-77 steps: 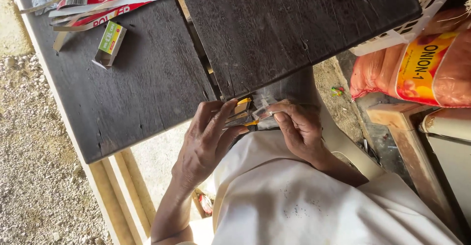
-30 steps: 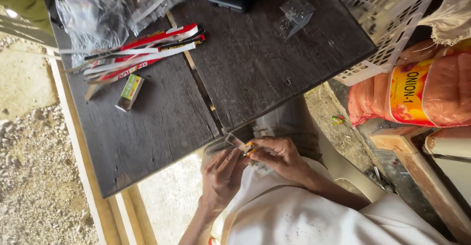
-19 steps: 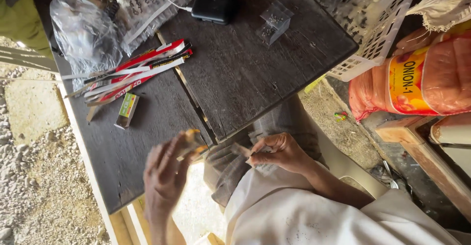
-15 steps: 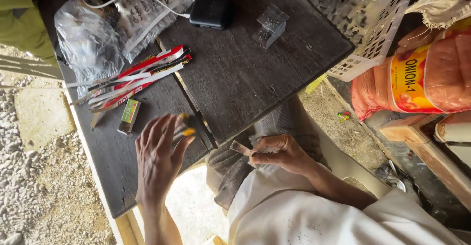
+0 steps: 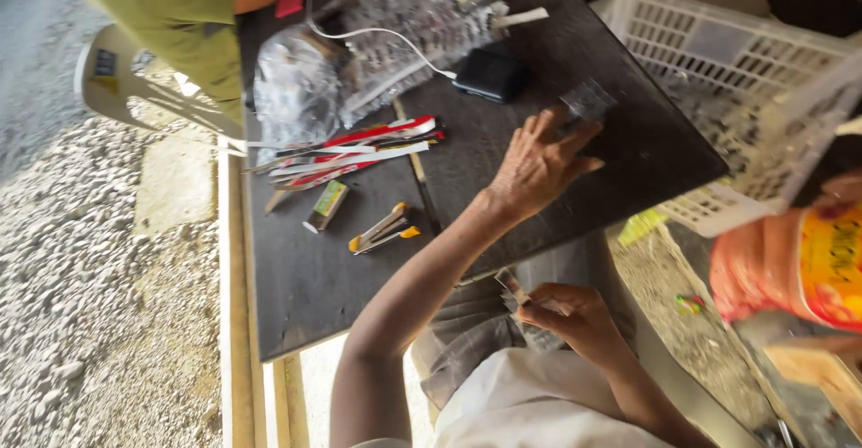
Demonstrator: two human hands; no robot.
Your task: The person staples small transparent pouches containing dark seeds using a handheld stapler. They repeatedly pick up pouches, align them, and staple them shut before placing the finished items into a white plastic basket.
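The left hand [image 5: 537,165] stretches across the dark wooden bench [image 5: 305,268] toward the upper right of the frame, fingers spread apart and empty, fingertips touching or just short of a small clear plastic packet [image 5: 588,100]; blur hides which. The packet lies beyond the fingertips, up and right of the palm, and this hand is far nearer than the other. The right hand [image 5: 575,313], low at centre over the lap, is pinched on a small clear sachet [image 5: 510,285], its contents unreadable. A yellow stapler [image 5: 384,229] lies left of the forearm, untouched. A white basket [image 5: 736,80] is cut off at the right
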